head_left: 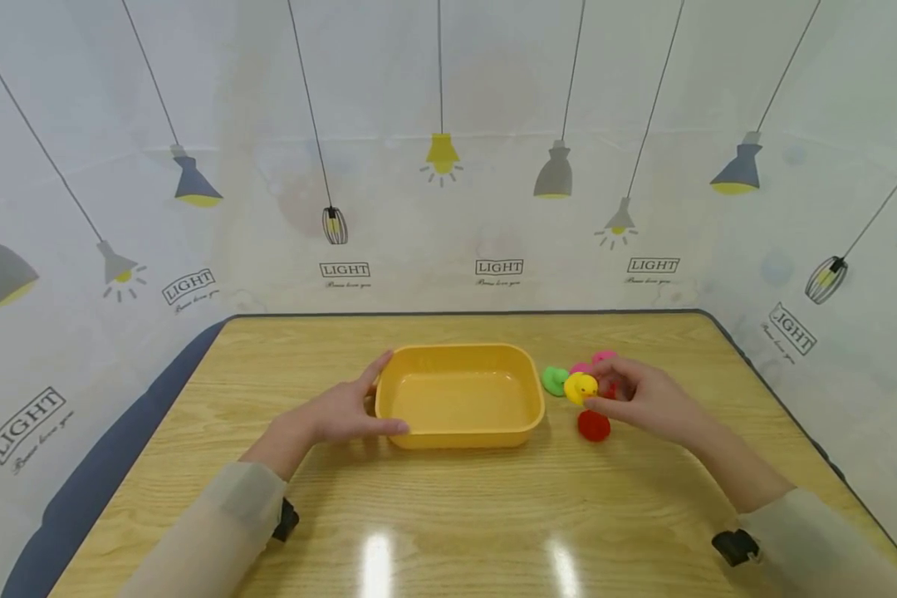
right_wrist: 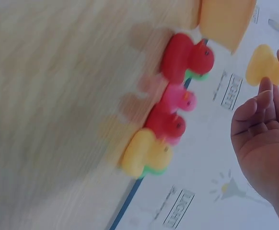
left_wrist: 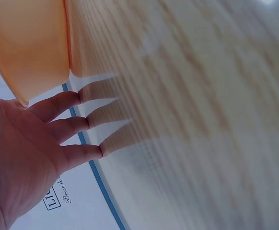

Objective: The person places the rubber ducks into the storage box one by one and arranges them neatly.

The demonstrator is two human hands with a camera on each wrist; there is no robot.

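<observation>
A yellow plastic basin sits on the wooden table. At its left end is my left hand, thumb laid over the front corner of the rim and index finger at the back corner. In the left wrist view, the other fingers of my left hand are straight, their tips on the table beside the basin wall. To the right of the basin, my right hand pinches a yellow toy duck between thumb and fingers, above the table. The same duck shows raised in the right wrist view.
Several toy ducks stand close together right of the basin: a green duck, a red duck, pink ones partly hidden by my right hand, and another yellow duck. A printed curtain hangs along the table's back and sides.
</observation>
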